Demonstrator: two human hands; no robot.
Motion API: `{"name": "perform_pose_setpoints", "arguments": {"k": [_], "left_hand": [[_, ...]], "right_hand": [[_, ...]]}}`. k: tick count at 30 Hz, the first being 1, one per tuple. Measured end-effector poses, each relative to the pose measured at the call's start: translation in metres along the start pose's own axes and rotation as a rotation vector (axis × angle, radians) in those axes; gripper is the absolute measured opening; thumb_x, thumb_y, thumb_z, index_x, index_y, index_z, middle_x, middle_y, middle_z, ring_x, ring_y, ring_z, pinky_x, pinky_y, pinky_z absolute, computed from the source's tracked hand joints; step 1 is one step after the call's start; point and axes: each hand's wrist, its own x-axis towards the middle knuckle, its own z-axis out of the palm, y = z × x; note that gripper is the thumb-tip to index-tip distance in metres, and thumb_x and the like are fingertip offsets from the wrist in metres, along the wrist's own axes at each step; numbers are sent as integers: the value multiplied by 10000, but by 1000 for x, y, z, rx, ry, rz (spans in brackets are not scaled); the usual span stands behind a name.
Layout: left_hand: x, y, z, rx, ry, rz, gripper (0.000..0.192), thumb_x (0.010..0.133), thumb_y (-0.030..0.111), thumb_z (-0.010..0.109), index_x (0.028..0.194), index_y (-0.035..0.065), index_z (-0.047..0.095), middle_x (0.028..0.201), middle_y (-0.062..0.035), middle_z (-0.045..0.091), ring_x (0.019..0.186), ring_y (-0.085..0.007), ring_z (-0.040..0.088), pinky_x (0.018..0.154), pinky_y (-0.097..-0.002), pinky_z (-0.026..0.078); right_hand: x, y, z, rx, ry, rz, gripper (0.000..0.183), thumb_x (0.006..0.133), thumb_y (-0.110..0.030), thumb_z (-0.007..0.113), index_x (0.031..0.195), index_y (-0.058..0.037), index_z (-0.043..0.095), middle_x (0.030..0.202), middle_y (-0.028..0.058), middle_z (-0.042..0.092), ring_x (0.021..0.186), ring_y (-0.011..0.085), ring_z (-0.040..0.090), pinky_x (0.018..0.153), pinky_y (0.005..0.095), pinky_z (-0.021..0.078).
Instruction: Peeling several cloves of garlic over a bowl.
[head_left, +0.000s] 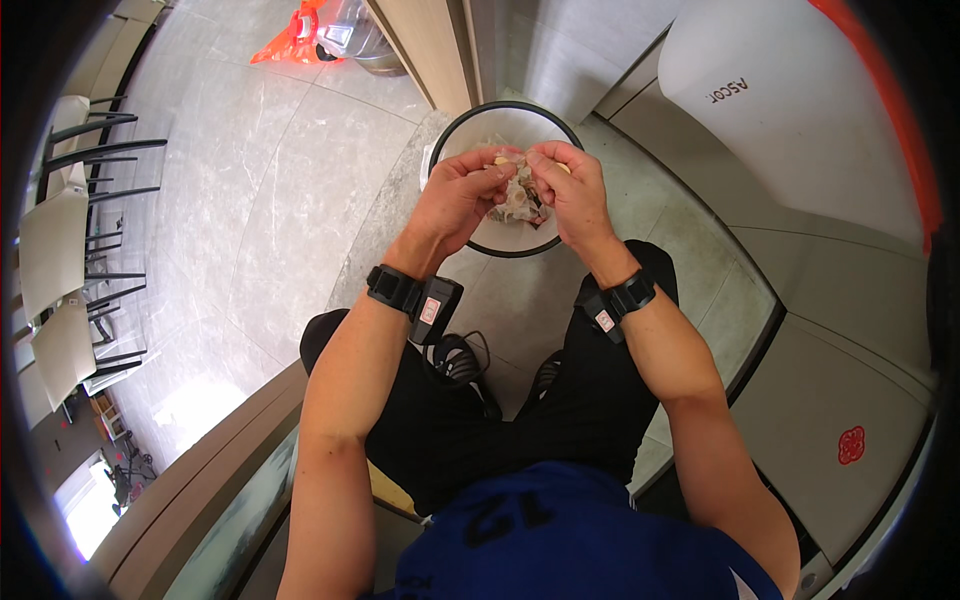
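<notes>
Both my hands are over a round waste bin (501, 250) with a dark rim and a pale liner. My left hand (466, 191) pinches a small pale-yellow piece (501, 160), which looks like a garlic clove, between thumb and fingers. Close beside it, the thumb and forefinger of my right hand (571, 187) pinch a bit of thin translucent skin (517, 156). Another pale-yellow piece (563, 168) shows at the right hand's fingers; how it is held is partly hidden. Below, papery peelings (521, 201) and darker scraps lie in the bin.
A wooden door frame (442, 52) stands just behind the bin. Grey cabinets (817, 420) and a white object with a red edge (765, 97) line the right side. Chairs (56, 247) are at far left. An orange bag (292, 41) and a clear plastic container (364, 37) sit on the floor.
</notes>
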Motion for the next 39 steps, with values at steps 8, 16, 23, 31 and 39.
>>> {"name": "perform_pose_setpoints", "arguments": {"k": [8,16,23,31,39], "left_hand": [[1,-5,-8,-29,159,-12,256,954,65,650,1195,-19,642,980,-37,698,759,-82,559,700,-213,472],[-2,-3,-5,-208,235,53,288,974,143,641,1229,15,597,999,-55,653,745,-83,515,660,-204,435],[-2,7,-7,-187,238,72,302,953,136,657,1221,7,603,1014,-76,652,750,-88,515,658,-207,435],[-10,-5,-15,18,173,109,227,952,277,640,998,61,691,840,-5,641,642,-73,513,585,-246,432],[-1,-24,6,-146,107,-24,164,931,197,685,888,39,681,753,-32,658,570,-110,573,497,-250,441]], "right_hand": [[1,3,-7,8,155,-136,164,979,-135,627,992,27,647,676,-55,505,566,20,420,501,199,328],[5,13,-16,-559,193,-257,188,897,-129,671,916,53,713,706,57,677,616,125,604,574,296,487],[3,0,-14,-589,117,-156,192,848,-154,727,898,31,735,681,58,677,532,146,596,533,328,494],[4,4,-5,-729,87,-153,373,963,-327,652,1000,34,741,782,7,666,733,82,578,663,279,498],[-5,8,3,-720,-14,-438,328,965,-147,640,1208,72,657,822,22,668,758,79,583,667,243,470]]}}
